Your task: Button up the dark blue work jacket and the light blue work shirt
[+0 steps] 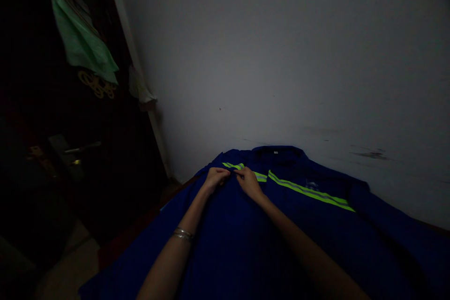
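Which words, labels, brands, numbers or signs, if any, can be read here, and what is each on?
None can be read.
Collar label on the blue garment: too small.
Pale chest print on the same garment: too small and blurred.

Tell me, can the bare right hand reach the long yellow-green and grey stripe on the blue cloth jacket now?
Probably yes: the right hand is near the stripe with nothing visible blocking, though it seems to pinch the jacket and might need to release.
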A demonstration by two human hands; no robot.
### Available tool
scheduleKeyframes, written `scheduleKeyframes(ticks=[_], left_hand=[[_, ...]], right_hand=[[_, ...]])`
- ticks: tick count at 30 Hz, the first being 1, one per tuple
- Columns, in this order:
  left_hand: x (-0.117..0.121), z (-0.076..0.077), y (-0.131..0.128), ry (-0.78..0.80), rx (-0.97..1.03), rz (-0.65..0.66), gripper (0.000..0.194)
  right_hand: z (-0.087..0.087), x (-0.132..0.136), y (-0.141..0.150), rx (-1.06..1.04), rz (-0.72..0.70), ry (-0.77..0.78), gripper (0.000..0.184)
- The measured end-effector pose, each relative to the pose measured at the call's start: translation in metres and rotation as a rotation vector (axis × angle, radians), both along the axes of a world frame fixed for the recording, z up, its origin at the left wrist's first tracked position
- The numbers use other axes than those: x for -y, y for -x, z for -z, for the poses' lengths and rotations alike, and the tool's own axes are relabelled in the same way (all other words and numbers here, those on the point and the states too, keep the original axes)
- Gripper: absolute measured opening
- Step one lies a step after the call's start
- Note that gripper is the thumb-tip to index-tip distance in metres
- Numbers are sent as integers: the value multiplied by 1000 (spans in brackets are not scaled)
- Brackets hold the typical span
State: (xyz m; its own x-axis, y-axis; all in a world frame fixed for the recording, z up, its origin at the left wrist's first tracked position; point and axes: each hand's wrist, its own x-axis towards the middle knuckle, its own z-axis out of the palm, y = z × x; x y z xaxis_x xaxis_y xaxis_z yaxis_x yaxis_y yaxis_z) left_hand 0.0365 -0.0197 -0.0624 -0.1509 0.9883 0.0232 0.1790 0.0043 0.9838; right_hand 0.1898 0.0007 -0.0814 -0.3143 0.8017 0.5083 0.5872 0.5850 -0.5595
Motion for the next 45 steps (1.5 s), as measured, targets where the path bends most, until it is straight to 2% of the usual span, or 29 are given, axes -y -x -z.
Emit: scheduleKeyframes(ticks=[4,7,9,13,18,20,24,27,30,33,36,38,41,45], left_hand=[[-1,2,-3,-125,-284,4,18],[-2,6,-8,-208,-418,-69,16],[-3,8,-10,-220,-443,-102,15],[-3,8,-9,-280,-457,-61,13],[-2,9,-6,-338,-546,-69,15],[-3,12,-2,-324,-549,-26,16],[-3,21,6,-259,-556,148,23],[-1,29,9,-217,-566,114,26],[1,31,8,-240,-568,56,27],[5,28,7,-240,-544,39,26],[8,23,7,-222,-515,29,25],[8,23,7,-216,-517,58,24],[6,24,8,-192,-567,113,24],[0,27,9,-165,-607,148,24]], right_hand=[[-2,-1,0,-24,3,28,30],[-4,0,1,-33,18,41,30],[-6,1,1,-38,23,51,29],[-8,1,2,-55,32,77,30],[-10,-2,0,-97,62,72,28],[-12,-2,-2,-116,81,69,28],[-18,3,-3,-134,116,58,26],[-28,10,-3,-139,142,21,23],[-51,16,-7,-121,142,-28,22],[-89,19,-24,-111,133,-138,21],[-131,23,-54,-260,172,-246,26],[-148,26,-78,-315,209,-292,27],[-148,32,-111,-216,248,-260,26],[-116,44,-153,93,262,-85,26]])
